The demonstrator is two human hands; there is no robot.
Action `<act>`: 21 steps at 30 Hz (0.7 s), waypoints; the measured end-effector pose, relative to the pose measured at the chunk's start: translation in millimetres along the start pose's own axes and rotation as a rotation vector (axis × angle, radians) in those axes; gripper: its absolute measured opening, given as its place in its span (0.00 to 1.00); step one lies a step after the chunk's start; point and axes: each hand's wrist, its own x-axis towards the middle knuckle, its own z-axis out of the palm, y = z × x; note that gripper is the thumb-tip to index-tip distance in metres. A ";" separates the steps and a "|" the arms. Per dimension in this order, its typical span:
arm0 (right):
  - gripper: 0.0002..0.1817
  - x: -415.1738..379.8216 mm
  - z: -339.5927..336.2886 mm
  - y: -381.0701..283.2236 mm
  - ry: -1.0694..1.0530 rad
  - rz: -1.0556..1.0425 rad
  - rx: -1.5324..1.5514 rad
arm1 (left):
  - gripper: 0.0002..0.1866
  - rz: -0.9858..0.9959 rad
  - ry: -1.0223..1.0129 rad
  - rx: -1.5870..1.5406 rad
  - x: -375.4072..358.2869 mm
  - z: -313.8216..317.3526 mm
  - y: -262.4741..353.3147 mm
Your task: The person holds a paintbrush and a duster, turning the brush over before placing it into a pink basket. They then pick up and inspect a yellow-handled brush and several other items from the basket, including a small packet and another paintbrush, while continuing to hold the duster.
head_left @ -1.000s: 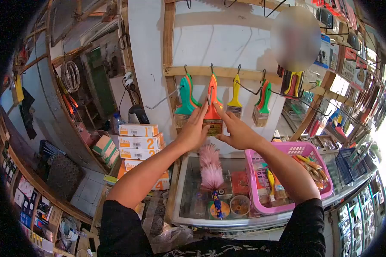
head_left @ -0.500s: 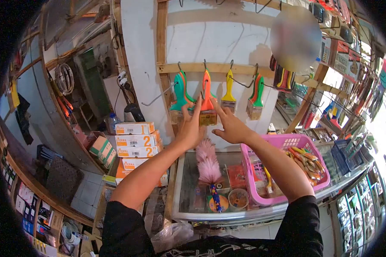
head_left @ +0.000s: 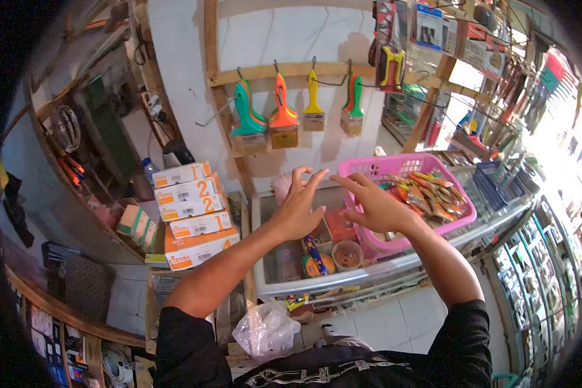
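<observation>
My left hand (head_left: 302, 205) hangs in the air above the glass counter, fingers apart and holding nothing. Just right of it, my right hand (head_left: 373, 205) reaches over the near left side of the pink basket (head_left: 394, 244), also empty with its fingers spread. Many paint brushes (head_left: 433, 197) lie heaped in that basket. On the wall behind, orange-handled brushes (head_left: 284, 116) hang from a hook, apart from both hands. Beside them hang teal-handled brushes (head_left: 246, 113), a yellow-handled brush (head_left: 313, 100) and green-handled brushes (head_left: 353, 107). A pink duster (head_left: 282, 187) is partly hidden behind my left hand.
Stacked orange-and-white boxes (head_left: 197, 226) stand left of the glass counter (head_left: 271, 284). A clear plastic bag (head_left: 265, 330) lies below in front. A dark blue basket (head_left: 498, 184) sits at the right. Packaged tools (head_left: 427, 29) hang at upper right.
Both hands have come away from the orange-handled brushes and dropped down toward the counter and basket. The brushes stay hanging on the hook. The view has tilted downward and shifted right.
</observation>
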 end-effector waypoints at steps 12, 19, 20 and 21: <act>0.27 -88.8 -44.4 58.5 0.090 0.103 -0.064 | 0.25 0.135 -0.093 -0.122 11.0 80.1 44.8; 0.25 -108.3 -70.5 104.0 -0.148 0.077 -0.171 | 0.16 0.061 -0.208 -0.036 54.9 111.7 49.5; 0.24 -109.1 -69.9 115.7 -0.150 0.032 -0.170 | 0.16 0.064 -0.189 -0.021 57.3 127.0 37.7; 0.24 -107.8 -68.2 127.6 -0.153 -0.014 -0.170 | 0.16 0.067 -0.168 -0.006 60.8 133.5 37.0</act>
